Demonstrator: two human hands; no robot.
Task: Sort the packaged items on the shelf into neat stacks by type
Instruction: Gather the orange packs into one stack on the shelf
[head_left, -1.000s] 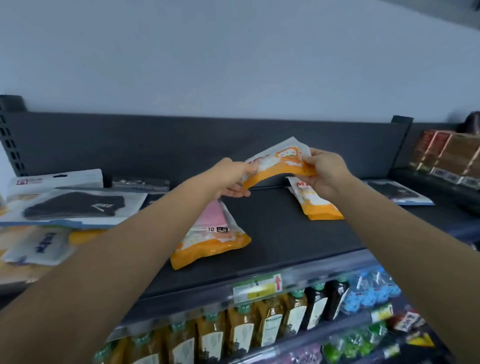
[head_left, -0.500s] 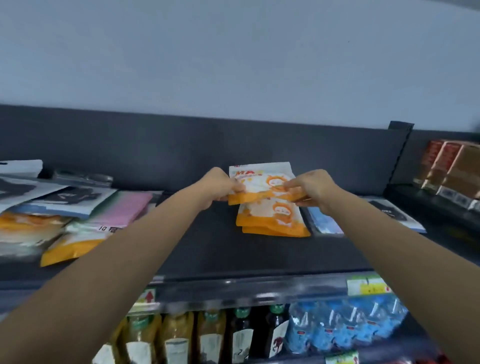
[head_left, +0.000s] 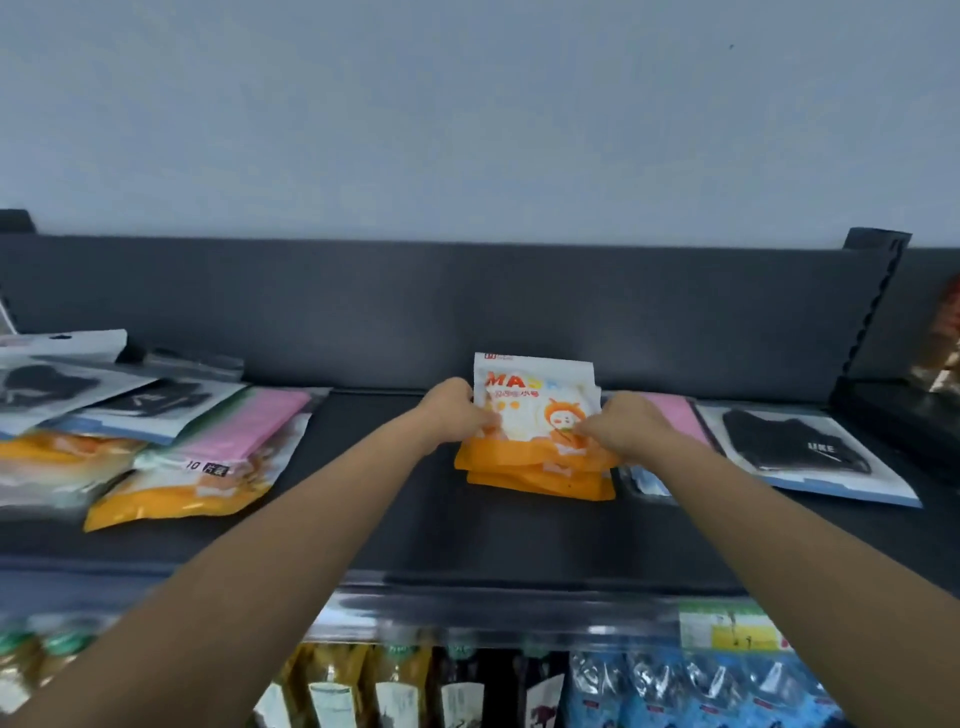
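Head view, near to far. Below the front lip, bottles (head_left: 395, 691) fill the lower tier and a price label (head_left: 727, 631) sits on the rail; neither concerns this step. Both forearms reach across the dark shelf (head_left: 322, 535) to its middle. The left hand (head_left: 453, 410) grips the left edge of the top packet (head_left: 535, 397), fingers curled round it. The right hand (head_left: 626, 423) pinches the packet's lower right corner. That packet, white with an orange foot and printed MASK, lies on the orange stack (head_left: 540, 478) of like packets, slightly askew of those beneath. Assessment: the step in hand is seating and squaring this packet. Recommended: press it flat, draw both side edges flush with the packets below, line up the orange bands at the front, and let go only once nothing slides. The film looks slick, so the pile may creep. Just beside the stack on the right lies a pink packet (head_left: 670, 410), and further right a black mask packet (head_left: 800, 447); the stack should stay apart from both. To the left, an unsorted heap (head_left: 197, 457) of orange, pink and black packets awaits sorting, so the task appears well short of done. The back panel (head_left: 467, 312) closes the shelf behind.
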